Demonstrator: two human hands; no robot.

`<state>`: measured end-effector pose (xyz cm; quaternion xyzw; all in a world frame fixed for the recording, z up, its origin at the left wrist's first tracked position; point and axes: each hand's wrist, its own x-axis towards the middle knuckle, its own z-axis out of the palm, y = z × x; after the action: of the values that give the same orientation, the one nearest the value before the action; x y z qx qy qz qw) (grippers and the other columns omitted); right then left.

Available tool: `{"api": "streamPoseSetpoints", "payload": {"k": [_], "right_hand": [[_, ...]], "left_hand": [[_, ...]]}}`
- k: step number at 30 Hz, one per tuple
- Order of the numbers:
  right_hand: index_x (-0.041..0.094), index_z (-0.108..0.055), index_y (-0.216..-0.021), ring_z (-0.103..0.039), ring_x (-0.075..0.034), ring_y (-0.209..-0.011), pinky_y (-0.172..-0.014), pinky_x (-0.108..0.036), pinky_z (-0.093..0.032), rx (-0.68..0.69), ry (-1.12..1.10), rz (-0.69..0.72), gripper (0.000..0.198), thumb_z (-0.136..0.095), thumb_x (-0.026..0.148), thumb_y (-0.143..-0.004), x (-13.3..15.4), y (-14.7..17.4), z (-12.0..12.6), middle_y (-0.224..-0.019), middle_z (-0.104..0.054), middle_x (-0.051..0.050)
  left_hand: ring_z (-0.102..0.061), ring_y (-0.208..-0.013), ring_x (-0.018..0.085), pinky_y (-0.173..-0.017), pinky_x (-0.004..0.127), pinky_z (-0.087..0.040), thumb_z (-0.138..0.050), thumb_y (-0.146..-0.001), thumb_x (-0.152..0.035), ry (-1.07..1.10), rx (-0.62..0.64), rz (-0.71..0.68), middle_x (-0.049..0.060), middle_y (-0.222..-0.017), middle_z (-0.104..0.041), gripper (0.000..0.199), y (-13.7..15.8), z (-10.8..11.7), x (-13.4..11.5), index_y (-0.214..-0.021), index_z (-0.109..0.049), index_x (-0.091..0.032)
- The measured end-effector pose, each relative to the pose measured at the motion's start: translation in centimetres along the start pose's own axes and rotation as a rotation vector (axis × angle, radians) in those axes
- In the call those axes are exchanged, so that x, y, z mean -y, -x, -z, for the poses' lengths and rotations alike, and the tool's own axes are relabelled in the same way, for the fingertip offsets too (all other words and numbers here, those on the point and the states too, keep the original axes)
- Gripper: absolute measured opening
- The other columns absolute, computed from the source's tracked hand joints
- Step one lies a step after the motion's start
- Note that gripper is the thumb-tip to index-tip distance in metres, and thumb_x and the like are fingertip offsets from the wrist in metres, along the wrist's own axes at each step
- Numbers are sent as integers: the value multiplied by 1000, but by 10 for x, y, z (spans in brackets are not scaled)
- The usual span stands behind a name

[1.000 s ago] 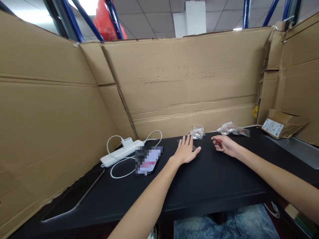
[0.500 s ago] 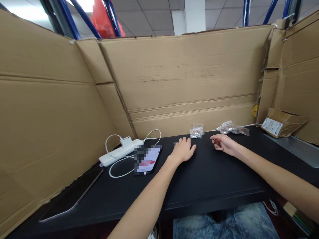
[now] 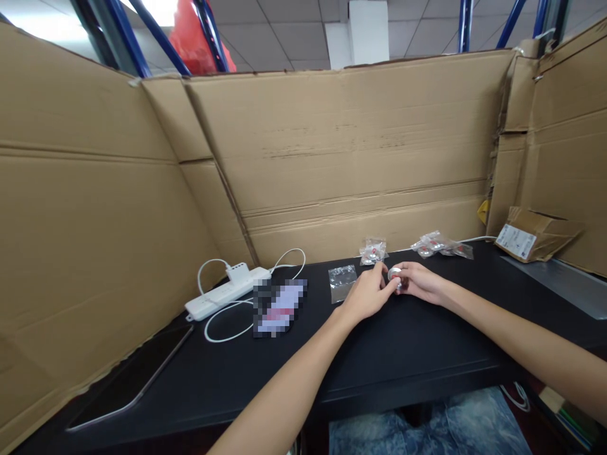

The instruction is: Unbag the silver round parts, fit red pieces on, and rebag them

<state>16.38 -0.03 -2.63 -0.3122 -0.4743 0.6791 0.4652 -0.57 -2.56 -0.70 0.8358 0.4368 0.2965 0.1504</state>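
Phone (image 3: 284, 309) between power strip (image 3: 222, 297) and bag (image 3: 342, 284), bagged parts (image 3: 374, 251) behind and right, box (image 3: 545, 235) far right (cardboard wall (image 3: 351, 151) behind all)

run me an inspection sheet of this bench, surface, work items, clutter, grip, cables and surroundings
Surface: black tabletop, no spill seen
Work items: silver round piece between the hands; flat clear plastic bag by the left hand; filled clear bag and pile of filled bags at the back
Clutter: phone, tablet, labelled cardboard box
Grip: right hand holds the round piece; left hand is at it, its exact grip unclear
Cables: white power strip with charger; looped white cable near the phone
Surroundings: cardboard panels on three sides; red bag above; co-workers: nothing seen
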Motion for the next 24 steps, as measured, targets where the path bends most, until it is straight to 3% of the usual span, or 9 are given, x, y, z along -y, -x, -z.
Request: {"api": "streamPoseSetpoints", "payload": {"k": [6,11,17,24], "right_hand": [[15,-56,-74,-62,-13,-62,-62,-27,-55,-17,11,31,23,-78,16,-69,-1,2,1,-67,-64,-1],[16,-52,-70,-66,-16,-66,-68,-37,-60,-65,34,53,30,-81,22,-69,-2,0,6,-69,-65,-2],[14,-55,-72,-67,-18,-67,-70,-43,-61,-46,-27,9,17,-65,20,-85,2,-2,7,-72,-65,-5],[14,-57,-76,-66,-18,-70,-74,-44,-59,-70,17,53,8,-58,11,-83,6,-2,12,-74,-65,-6]], "left_hand": [[-62,-66,17,-61,26,-44,-57,-84,-36,120,12,-9,0,-70,-65,23,-3,-5,8,-99,-57,-19],[-63,-62,15,-59,23,-44,-60,-82,-26,214,-3,-8,0,-68,-67,18,-6,-5,11,-98,-60,-18],[-65,-63,16,-62,24,-45,-61,-80,-19,199,-25,-20,1,-68,-69,9,-7,-4,14,-88,-62,-18],[-62,-67,16,-66,26,-44,-60,-80,-21,130,-155,-33,1,-72,-66,4,-9,4,17,-82,-58,-19]]}}
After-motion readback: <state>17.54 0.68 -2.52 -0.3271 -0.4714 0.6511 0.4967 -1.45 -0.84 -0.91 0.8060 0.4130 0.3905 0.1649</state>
